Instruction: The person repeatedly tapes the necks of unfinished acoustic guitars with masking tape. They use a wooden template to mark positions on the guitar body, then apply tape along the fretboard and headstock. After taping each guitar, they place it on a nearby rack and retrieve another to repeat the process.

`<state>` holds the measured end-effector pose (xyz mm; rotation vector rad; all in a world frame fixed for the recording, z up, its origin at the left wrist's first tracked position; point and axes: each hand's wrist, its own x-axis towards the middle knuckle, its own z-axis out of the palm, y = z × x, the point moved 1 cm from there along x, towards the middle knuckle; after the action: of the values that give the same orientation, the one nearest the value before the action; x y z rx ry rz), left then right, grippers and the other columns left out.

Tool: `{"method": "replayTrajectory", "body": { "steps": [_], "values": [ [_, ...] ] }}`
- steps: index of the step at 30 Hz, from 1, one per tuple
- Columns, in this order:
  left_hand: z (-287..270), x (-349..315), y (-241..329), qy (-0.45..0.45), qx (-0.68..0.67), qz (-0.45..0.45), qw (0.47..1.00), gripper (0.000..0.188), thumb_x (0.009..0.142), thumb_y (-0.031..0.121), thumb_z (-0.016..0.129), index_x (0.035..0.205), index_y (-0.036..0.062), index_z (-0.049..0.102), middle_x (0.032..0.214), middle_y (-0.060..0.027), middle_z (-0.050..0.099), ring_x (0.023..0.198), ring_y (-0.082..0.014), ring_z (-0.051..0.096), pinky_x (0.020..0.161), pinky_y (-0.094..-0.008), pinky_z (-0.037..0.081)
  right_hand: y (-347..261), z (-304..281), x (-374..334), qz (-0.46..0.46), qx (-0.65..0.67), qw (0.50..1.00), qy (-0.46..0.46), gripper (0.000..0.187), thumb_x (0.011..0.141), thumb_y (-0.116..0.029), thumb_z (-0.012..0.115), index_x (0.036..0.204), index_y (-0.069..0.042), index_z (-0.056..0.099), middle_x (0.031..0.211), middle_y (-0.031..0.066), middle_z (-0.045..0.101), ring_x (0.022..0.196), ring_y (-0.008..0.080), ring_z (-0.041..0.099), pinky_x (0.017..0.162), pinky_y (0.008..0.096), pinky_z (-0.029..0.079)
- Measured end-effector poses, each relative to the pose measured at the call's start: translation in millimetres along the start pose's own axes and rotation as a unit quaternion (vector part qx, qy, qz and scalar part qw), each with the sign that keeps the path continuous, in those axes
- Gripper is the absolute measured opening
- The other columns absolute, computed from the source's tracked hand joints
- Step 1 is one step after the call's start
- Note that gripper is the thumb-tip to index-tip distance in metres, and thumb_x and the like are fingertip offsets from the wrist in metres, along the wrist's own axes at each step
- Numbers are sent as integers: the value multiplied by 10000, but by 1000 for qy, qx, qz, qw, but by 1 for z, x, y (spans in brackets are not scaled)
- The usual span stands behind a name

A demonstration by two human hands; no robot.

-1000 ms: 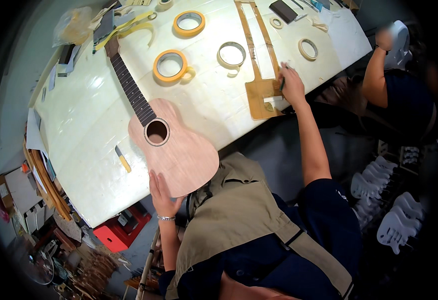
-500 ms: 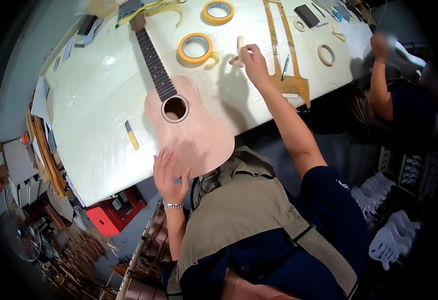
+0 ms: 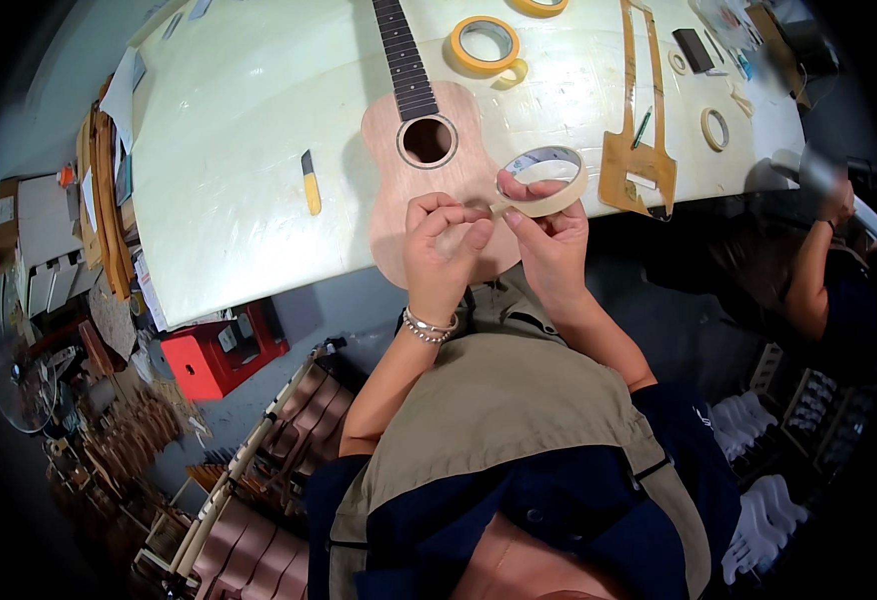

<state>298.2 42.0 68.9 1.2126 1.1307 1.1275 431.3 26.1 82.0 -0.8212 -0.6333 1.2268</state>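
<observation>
My right hand point(image 3: 556, 245) grips a roll of cream masking tape point(image 3: 562, 196), tilted above the lower end of an unfinished small guitar point(image 3: 387, 190). Close beside it, my left hand point(image 3: 441, 245) has its fingers pinched together at the tape's edge; they seem to hold the loose tape end, though the fingertips partly hide it. The guitar lies face up on the pale table, its dark fretted neck point(image 3: 399, 45) pointing away from me. Both hands cover part of its body. Left of the guitar rests a utility knife point(image 3: 311, 184) with a yellow handle.
Yellow tape rolls, one an orange-yellow roll point(image 3: 456, 45), sit beyond the guitar. To the right lie a brown template point(image 3: 614, 180) with a green pen point(image 3: 643, 128) and a small tape roll point(image 3: 707, 130). A red stool point(image 3: 194, 365) stands below the table. Another person's arm point(image 3: 809, 285) is at far right.
My right hand has brought the masking tape roll from the table's far side to above the guitar. My left hand has left the guitar's edge and closed beside the roll. The view has shifted.
</observation>
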Motion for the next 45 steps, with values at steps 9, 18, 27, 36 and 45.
{"method": "replayTrajectory", "body": {
  "steps": [9, 18, 27, 36, 45],
  "values": [
    [-39, -25, -16, 19, 61, -75, 995, 140, 762, 140, 737, 739, 34, 649, 943, -31, 476, 873, -123, 463, 770, -257, 398, -4, -29, -6, 71, -92, 991, -60, 300, 790, 20, 619, 1052, -126, 599, 1098, 115, 642, 1198, 284, 501, 1082, 465, 249],
    [-50, 10, -38, 70, 412, -1, 909, 191, 647, 228, 786, 627, 100, 644, 842, -17, 528, 865, -229, 468, 765, -367, 343, 36, -39, 19, -234, -693, 679, -68, 548, 701, -21, 678, 1201, -224, 586, 841, -56, 631, 916, 133, 599, 1076, 528, 203],
    [-51, 13, -38, 86, 394, -27, 915, 194, 635, 175, 797, 730, 81, 656, 833, -50, 510, 827, -236, 477, 752, -365, 391, 43, -37, 24, -264, -728, 629, -75, 522, 665, -49, 678, 1143, -249, 615, 814, -54, 592, 882, 132, 584, 1034, 518, 279],
    [-33, -26, -40, 7, 661, 89, 745, 357, 854, 343, 568, 1210, 334, 582, 1366, -106, 358, 1256, -288, 310, 1058, -552, 134, 48, -39, 26, -249, -717, 645, -91, 461, 671, -41, 663, 1086, -240, 631, 881, -38, 576, 928, 156, 569, 1018, 535, 299],
    [-179, 88, -112, 160, 592, -63, 787, 342, 834, 253, 637, 1053, -6, 590, 1084, -221, 513, 1056, -347, 459, 868, -431, 426, 47, -38, 24, -242, -697, 670, -85, 388, 692, -55, 654, 1040, -225, 647, 869, -29, 586, 916, 174, 579, 1024, 529, 304]
  ]
}}
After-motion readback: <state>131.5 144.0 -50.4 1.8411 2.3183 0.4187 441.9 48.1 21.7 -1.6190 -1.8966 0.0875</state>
